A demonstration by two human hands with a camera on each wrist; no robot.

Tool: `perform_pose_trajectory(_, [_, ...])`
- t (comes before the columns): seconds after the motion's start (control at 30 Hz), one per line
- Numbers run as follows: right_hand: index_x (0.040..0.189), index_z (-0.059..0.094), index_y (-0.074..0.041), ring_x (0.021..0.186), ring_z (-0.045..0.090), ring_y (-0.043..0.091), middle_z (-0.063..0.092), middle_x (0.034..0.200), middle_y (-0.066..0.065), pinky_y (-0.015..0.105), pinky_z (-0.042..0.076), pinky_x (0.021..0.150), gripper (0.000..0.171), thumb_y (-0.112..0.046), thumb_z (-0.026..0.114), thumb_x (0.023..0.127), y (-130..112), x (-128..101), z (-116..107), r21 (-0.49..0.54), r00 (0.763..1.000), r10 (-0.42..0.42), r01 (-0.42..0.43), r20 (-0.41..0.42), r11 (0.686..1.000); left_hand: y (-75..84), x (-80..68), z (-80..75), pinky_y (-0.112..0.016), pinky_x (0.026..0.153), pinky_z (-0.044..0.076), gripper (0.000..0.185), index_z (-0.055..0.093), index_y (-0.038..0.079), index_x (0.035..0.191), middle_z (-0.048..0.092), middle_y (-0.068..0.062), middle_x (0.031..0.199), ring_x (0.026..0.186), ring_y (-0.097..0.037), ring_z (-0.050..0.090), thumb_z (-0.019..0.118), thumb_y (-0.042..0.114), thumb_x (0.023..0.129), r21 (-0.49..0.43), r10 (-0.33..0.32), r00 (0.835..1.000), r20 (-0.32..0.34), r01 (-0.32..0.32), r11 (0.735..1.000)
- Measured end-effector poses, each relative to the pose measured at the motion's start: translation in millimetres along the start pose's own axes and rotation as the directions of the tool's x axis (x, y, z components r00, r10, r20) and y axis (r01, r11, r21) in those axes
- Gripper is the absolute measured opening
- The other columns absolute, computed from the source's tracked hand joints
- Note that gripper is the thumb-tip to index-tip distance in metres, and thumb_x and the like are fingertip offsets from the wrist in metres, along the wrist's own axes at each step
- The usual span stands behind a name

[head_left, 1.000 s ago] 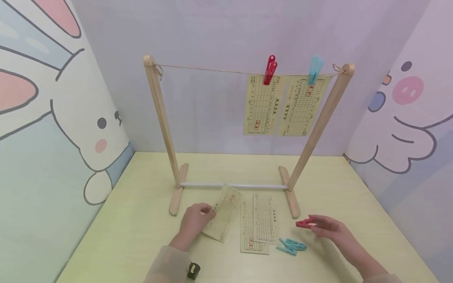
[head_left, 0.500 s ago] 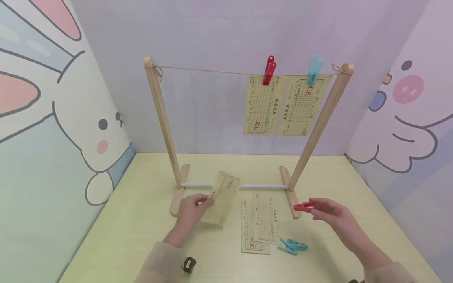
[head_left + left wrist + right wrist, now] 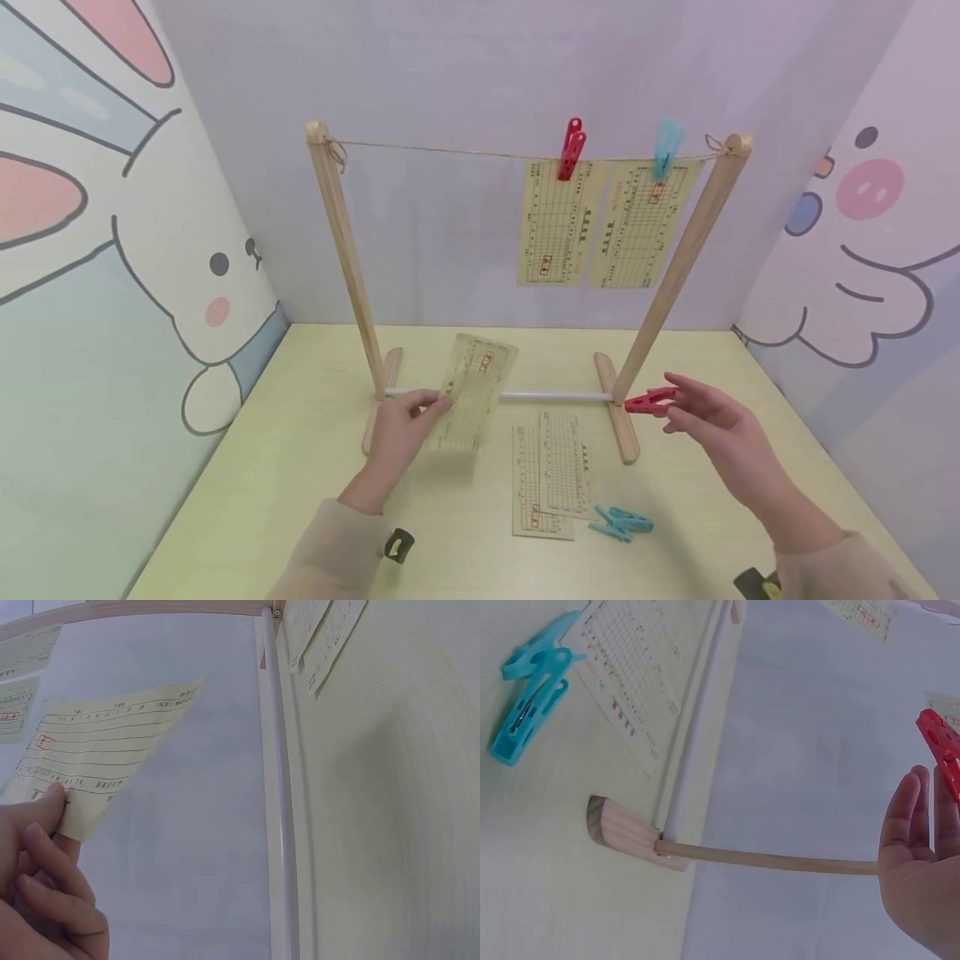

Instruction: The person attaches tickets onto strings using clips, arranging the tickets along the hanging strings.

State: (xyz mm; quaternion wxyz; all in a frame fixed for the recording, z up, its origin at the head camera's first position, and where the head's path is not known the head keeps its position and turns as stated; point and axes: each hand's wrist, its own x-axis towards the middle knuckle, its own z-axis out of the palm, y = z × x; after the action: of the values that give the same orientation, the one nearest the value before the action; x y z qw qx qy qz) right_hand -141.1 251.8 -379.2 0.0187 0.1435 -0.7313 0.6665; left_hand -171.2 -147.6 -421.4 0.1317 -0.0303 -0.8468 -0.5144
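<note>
My left hand [image 3: 401, 429] pinches one edge of a yellow slip [image 3: 474, 392], holding it lifted above the table [image 3: 300, 467] at about 10 o'clock from the centre, in front of the rack's white bar [image 3: 555, 397]. My right hand [image 3: 712, 425], at about 3 o'clock, pinches a red peg [image 3: 649, 402] between fingertips and thumb, with the other fingers spread, beside the rack's right post [image 3: 678, 258].

I judge the step in hand to be carrying slip and peg up towards the string [image 3: 450, 152]. The next move calls for laying the slip's top edge against the string's bare left stretch, then squeezing the peg open over both.

At 1 o'clock, two slips [image 3: 600, 223] already hang on the string, under a second red peg [image 3: 572, 150] and a blue peg [image 3: 666, 148]. Two more slips [image 3: 549, 475] lie flat at 6 o'clock, with blue pegs [image 3: 621, 523] beside them.
</note>
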Motion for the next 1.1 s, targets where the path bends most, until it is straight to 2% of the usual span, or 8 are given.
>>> perform_pose_trajectory(0.1, [0.129,0.064,-0.021,0.084,0.07,0.006,0.072,0.106,-0.01,0.015,0.054,0.082,0.044,0.006,0.056,0.096,-7.1,4.5,2.8,0.045,1.0,-0.019,0.018,0.003,0.999,4.7,0.9,-1.8,-0.016,0.044,0.031,0.017,0.077,0.004,0.097,0.065,-0.008,0.063,0.049,-0.001,0.037,0.076,0.018,0.088,-0.047,0.003,1.0,0.0,-0.003,0.999])
perform_pose_trajectory(0.23, [0.123,0.068,-0.018,0.084,0.07,0.007,0.074,0.106,-0.01,0.015,0.053,0.084,0.038,0.006,0.057,0.096,-16.4,10.0,4.9,0.039,0.999,-0.034,0.033,0.025,0.999,10.4,2.1,-3.4,-0.017,0.044,0.031,0.017,0.077,0.004,0.096,0.061,-0.008,0.059,0.048,-0.001,0.036,0.075,0.018,0.088,-0.115,-0.004,1.0,-0.011,0.003,0.993])
perform_pose_trajectory(0.43, [0.125,0.067,-0.015,0.089,0.07,0.006,0.073,0.107,-0.009,0.016,0.054,0.085,0.038,0.008,0.056,0.096,-30.6,18.8,6.4,0.034,0.995,-0.069,0.067,0.067,0.997,21.0,6.8,-7.6,-0.018,0.048,0.035,0.022,0.076,0.003,0.1,0.065,-0.004,0.068,0.053,-0.004,0.041,0.075,0.022,0.089,-0.172,-0.056,0.998,-0.011,0.054,0.984])
perform_pose_trajectory(0.57, [0.126,0.066,-0.012,0.092,0.07,0.006,0.074,0.108,-0.008,0.016,0.054,0.084,0.038,0.008,0.057,0.095,-42.8,24.4,4.3,0.022,0.994,-0.086,0.085,0.073,0.996,26.9,11.5,-10.2,-0.018,0.053,0.04,0.023,0.075,0.005,0.103,0.07,0.001,0.076,0.06,-0.006,0.049,0.073,0.025,0.09,-0.232,-0.109,0.994,0.016,0.11,0.967])
perform_pose_trajectory(0.67, [0.126,0.066,-0.011,0.093,0.07,0.006,0.074,0.108,-0.006,0.016,0.055,0.083,0.039,0.01,0.057,0.094,-53.6,29.2,2.7,0.028,0.991,-0.109,0.107,0.083,0.994,31.8,14.2,-12.6,-0.017,0.058,0.043,0.023,0.075,0.005,0.104,0.073,0.001,0.085,0.066,-0.007,0.053,0.073,0.024,0.091,-0.272,-0.126,0.992,0.023,0.127,0.954])
perform_pose_trajectory(0.8, [0.126,0.066,-0.011,0.094,0.071,0.005,0.074,0.108,-0.006,0.017,0.055,0.083,0.042,0.013,0.057,0.093,-68.9,35.8,1.8,0.031,0.984,-0.141,0.139,0.11,0.99,38.4,17.1,-15.8,-0.017,0.06,0.045,0.024,0.074,0.003,0.104,0.066,-0.001,0.096,0.073,-0.008,0.053,0.073,0.023,0.091,-0.278,-0.12,0.993,0.009,0.118,0.953])
perform_pose_trajectory(0.93, [0.125,0.066,-0.008,0.094,0.071,0.007,0.074,0.11,-0.005,0.017,0.055,0.084,0.041,0.014,0.057,0.092,-84.5,41.9,2.0,0.0,0.975,-0.166,0.168,0.145,0.986,45.4,20.4,-18.8,-0.017,0.061,0.044,0.025,0.074,0.002,0.104,0.058,-0.001,0.096,0.081,-0.009,0.05,0.074,0.023,0.09,-0.279,-0.105,0.994,-0.014,0.097,0.955])
perform_pose_trajectory(1.1, [0.121,0.067,-0.007,0.092,0.071,0.009,0.075,0.108,-0.003,0.018,0.055,0.083,0.037,0.014,0.057,0.092,-99.8,48.8,4.2,-0.021,0.969,-0.178,0.185,0.169,0.983,53.7,25.1,-21.2,-0.017,0.054,0.04,0.024,0.074,0.001,0.103,0.069,0.001,0.085,0.064,-0.006,0.05,0.074,0.021,0.09,-0.313,-0.064,0.998,-0.016,0.056,0.948])
